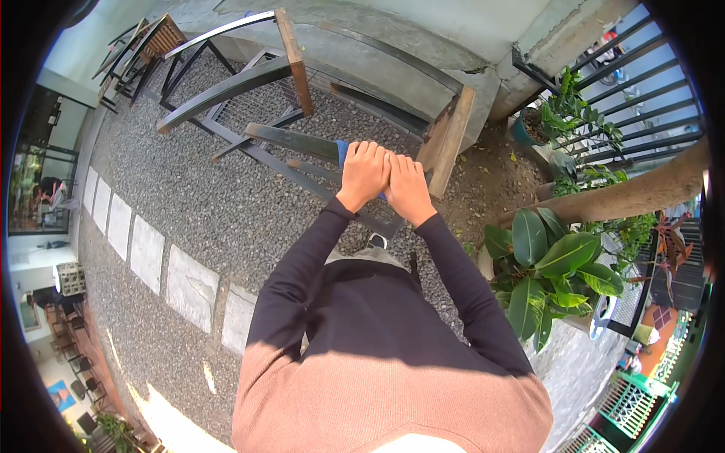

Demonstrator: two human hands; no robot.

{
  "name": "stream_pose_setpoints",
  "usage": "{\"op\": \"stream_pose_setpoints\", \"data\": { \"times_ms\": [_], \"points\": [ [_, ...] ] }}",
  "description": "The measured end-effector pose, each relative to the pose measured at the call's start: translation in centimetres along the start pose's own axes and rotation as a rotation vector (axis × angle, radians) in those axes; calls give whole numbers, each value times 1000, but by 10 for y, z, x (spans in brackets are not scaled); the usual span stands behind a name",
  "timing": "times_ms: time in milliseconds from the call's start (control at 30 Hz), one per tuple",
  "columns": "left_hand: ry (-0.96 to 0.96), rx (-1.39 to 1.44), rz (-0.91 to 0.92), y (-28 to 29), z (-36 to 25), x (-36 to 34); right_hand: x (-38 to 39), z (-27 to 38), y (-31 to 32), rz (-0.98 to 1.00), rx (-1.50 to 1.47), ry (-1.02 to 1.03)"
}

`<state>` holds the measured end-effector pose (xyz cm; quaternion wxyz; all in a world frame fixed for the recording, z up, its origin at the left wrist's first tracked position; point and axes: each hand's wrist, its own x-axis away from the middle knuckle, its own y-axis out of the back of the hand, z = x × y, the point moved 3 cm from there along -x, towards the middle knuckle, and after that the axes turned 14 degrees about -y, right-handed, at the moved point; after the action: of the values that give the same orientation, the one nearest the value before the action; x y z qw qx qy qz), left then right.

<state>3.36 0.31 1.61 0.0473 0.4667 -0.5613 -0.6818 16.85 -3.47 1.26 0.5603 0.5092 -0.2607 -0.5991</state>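
Note:
Side by side, my left hand (365, 174) and my right hand (408, 189) press down over the armrest (294, 142) of a dark wood-and-metal chair. A blue cloth (342, 152) shows at the left edge of my left hand, with a little more of it below, between the hands. Both hands are closed over the cloth and the armrest, thumbs meeting in the middle. Most of the cloth is hidden under them. To the right of my right hand rises the chair's brown wooden back (448, 142).
Another dark chair (236, 89) stands on the gravel (204, 181) at the far left, with more furniture (157, 41) behind. Stepping slabs (190, 287) run along the left. A broad-leaved plant (547, 260), a leaning trunk (619, 190) and a barred fence (642, 83) are at the right.

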Motion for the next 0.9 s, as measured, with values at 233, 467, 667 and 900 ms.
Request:
{"op": "stream_pose_setpoints", "data": {
  "times_ms": [233, 467, 667, 900],
  "points": [
    [-28, 29, -13, -7, -17, -7, 11, -15, 9, -1, -29, -23],
    [-37, 46, -6, -7, -21, -8, 13, -18, 11, -7, -54, -39],
    [-118, 69, 54, -3, -8, -5, 10, -8, 6, 5, 30, -81],
    [-176, 127, 75, 11, 20, 6, -1, 19, -3, -114, 50, -25]
  ]
}}
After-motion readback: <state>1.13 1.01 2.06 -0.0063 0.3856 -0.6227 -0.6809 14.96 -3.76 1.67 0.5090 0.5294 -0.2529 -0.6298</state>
